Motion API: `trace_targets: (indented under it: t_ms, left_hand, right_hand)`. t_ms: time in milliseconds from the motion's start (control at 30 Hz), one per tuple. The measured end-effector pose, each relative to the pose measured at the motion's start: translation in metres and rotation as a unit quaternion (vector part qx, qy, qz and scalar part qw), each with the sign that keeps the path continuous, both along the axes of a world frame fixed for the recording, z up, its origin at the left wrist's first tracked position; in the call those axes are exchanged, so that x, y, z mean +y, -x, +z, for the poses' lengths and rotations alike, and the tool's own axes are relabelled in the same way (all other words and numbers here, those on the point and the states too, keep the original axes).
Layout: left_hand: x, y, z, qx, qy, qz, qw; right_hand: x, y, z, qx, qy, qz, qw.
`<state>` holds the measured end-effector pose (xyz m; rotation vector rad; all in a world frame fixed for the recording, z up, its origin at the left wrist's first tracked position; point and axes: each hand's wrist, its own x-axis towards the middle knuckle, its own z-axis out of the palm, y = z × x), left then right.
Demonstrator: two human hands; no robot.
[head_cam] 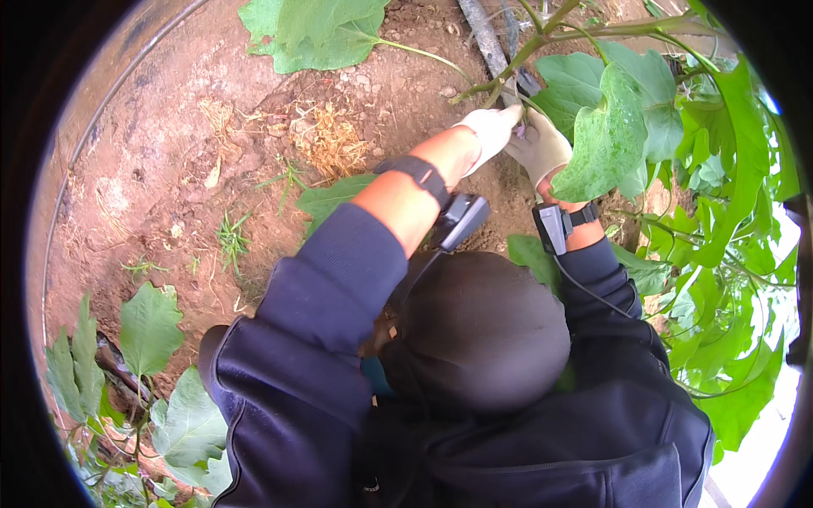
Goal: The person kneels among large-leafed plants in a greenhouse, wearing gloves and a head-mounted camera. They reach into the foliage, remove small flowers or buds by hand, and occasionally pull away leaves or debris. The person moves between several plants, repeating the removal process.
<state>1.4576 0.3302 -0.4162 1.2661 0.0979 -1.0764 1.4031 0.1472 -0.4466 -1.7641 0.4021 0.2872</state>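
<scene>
Both my hands wear pale gloves and meet low over the soil, at a branch of a broad-leaved plant that looks like eggplant. My left hand [490, 134] has its fingertips closed at a thin stalk below the green stem [530, 49]. A small purple flower [521, 131] shows between the two hands. Close on the other side, my right hand [543, 149] is bent around the flower, its fingers partly hidden, so its grip is unclear. A dark object [528, 82] lies just beyond the right hand; leaves cover part of it.
A grey pipe or strip [484, 38] runs along the soil beyond the hands. Large leaves [613, 133] overhang my right wrist. Dry plant scraps [330, 140] and small weeds [234, 242] lie to the left. A thin hose [82, 143] curves along the far left. Another plant [151, 330] grows at lower left.
</scene>
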Motion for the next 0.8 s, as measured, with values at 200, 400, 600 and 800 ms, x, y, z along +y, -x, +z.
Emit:
trace_targets:
  t_ms: [200, 400, 600, 800]
  left_hand:
    - [-0.027, -0.008, -0.023, 0.062, 0.051, 0.051, 0.995]
    - [-0.037, -0.008, -0.044, 0.087, 0.111, 0.061, 0.988]
    - [-0.044, -0.006, -0.050, 0.082, 0.137, 0.112, 0.981]
    - [-0.050, -0.007, -0.066, 0.075, 0.155, 0.146, 0.974]
  right_hand:
    - [0.027, 0.012, 0.009, -0.043, -0.132, -0.127, 0.982]
    - [0.057, 0.010, 0.013, -0.126, 0.103, -0.225, 0.961]
    - [0.030, 0.013, -0.017, -0.202, 0.231, -0.183, 0.934]
    - [0.009, 0.015, -0.042, -0.220, 0.234, -0.147, 0.935]
